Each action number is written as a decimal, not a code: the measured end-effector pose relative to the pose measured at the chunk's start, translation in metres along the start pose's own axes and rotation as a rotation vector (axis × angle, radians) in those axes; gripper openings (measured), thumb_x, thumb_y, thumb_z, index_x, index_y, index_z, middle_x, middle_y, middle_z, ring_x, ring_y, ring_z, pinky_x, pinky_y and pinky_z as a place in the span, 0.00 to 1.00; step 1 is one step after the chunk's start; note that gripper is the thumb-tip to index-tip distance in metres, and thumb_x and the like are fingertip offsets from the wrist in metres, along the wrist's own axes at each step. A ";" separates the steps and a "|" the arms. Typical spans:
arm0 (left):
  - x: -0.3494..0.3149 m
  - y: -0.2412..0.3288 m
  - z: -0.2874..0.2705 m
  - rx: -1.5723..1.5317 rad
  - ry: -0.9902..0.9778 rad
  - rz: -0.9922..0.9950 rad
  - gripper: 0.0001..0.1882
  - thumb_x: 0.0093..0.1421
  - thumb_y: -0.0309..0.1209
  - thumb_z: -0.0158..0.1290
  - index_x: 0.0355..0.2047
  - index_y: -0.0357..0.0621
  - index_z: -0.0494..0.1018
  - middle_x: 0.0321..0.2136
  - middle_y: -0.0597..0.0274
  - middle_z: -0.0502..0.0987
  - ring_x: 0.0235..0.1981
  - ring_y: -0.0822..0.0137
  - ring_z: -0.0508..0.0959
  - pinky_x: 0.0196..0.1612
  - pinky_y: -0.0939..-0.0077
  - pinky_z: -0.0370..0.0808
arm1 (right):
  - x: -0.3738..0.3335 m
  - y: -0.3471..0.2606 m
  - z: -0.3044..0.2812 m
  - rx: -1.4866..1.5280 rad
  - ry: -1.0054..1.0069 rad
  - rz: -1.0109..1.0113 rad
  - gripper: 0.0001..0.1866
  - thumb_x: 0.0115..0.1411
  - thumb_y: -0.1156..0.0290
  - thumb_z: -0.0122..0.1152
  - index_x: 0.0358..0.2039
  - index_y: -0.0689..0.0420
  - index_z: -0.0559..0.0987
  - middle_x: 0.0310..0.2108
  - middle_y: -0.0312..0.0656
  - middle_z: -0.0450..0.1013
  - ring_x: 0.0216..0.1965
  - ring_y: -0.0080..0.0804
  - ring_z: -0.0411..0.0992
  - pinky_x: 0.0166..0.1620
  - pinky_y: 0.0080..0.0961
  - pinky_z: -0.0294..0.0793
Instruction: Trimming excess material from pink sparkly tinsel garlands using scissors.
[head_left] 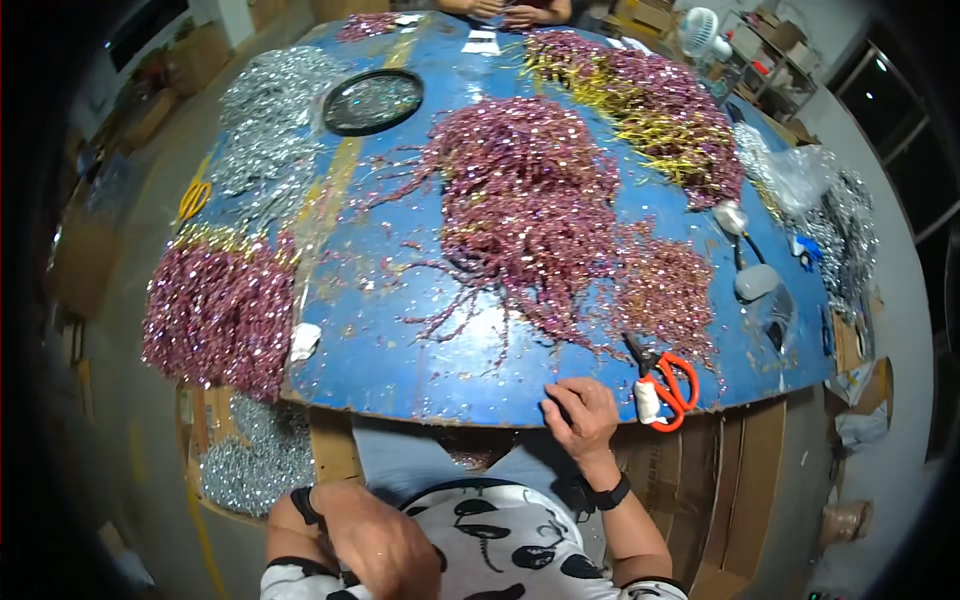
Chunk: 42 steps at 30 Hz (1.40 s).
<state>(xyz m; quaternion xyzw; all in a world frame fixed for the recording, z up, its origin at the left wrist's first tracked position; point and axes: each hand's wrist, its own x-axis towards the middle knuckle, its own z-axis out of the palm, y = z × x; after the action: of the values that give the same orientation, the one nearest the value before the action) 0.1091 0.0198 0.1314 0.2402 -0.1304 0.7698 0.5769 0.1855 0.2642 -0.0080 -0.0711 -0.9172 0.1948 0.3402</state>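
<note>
My right hand (580, 415) rests at the table's near edge, its fingers loosely bent and a little apart, with nothing visible in them. Just right of it lie scissors (667, 392) with orange-red handles, dark blades and a white wrapping on one handle. My left hand (385, 545) is held low in front of my patterned shirt; its fingers are blurred and hidden, so any grip cannot be made out. Beyond my hands, a large heap of pink tinsel strands (530, 210) spreads over the blue table (400, 385), with a thinner pink pile (665, 290) on its right.
Pink tinsel (220, 315) hangs over the left edge, silver tinsel (270, 120) behind it. Yellow scissors (194, 201) and a round black tray (374, 102) lie nearby. Pink-and-gold tinsel (650, 110) fills the far right. Another person's hands (505, 14) show at the far edge.
</note>
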 end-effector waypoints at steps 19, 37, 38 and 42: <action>-0.018 0.041 -0.090 1.368 0.791 -0.051 0.11 0.60 0.22 0.54 0.45 0.36 0.74 0.35 0.56 0.77 0.29 0.65 0.76 0.35 0.75 0.73 | 0.003 0.010 0.006 0.009 0.012 -0.007 0.10 0.50 0.68 0.69 0.34 0.52 0.82 0.34 0.34 0.75 0.37 0.34 0.74 0.38 0.30 0.70; 0.111 0.140 -0.164 2.781 0.242 0.114 0.23 0.55 0.24 0.55 0.53 0.44 0.69 0.49 0.50 0.72 0.49 0.48 0.72 0.51 0.59 0.68 | 0.081 0.033 0.004 0.142 -0.284 0.086 0.14 0.53 0.74 0.64 0.42 0.57 0.78 0.35 0.45 0.73 0.35 0.43 0.73 0.38 0.31 0.73; 0.105 0.152 -0.174 2.789 0.464 0.000 0.24 0.53 0.22 0.54 0.52 0.44 0.70 0.47 0.50 0.74 0.47 0.48 0.73 0.49 0.59 0.70 | 0.083 0.029 0.004 0.249 -0.211 0.150 0.12 0.54 0.75 0.63 0.41 0.57 0.79 0.33 0.44 0.73 0.33 0.42 0.74 0.37 0.31 0.73; 0.088 0.170 -0.214 2.710 0.495 0.166 0.09 0.52 0.29 0.56 0.35 0.44 0.78 0.31 0.50 0.77 0.32 0.47 0.78 0.34 0.56 0.75 | 0.071 0.052 -0.004 0.226 -0.228 0.151 0.13 0.56 0.72 0.65 0.42 0.61 0.79 0.31 0.45 0.72 0.33 0.39 0.71 0.38 0.29 0.71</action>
<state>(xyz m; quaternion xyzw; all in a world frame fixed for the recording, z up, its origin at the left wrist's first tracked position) -0.1187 0.1439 0.0086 0.4583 0.8048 0.3483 -0.1446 0.1340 0.3321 0.0161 -0.0787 -0.9140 0.3287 0.2243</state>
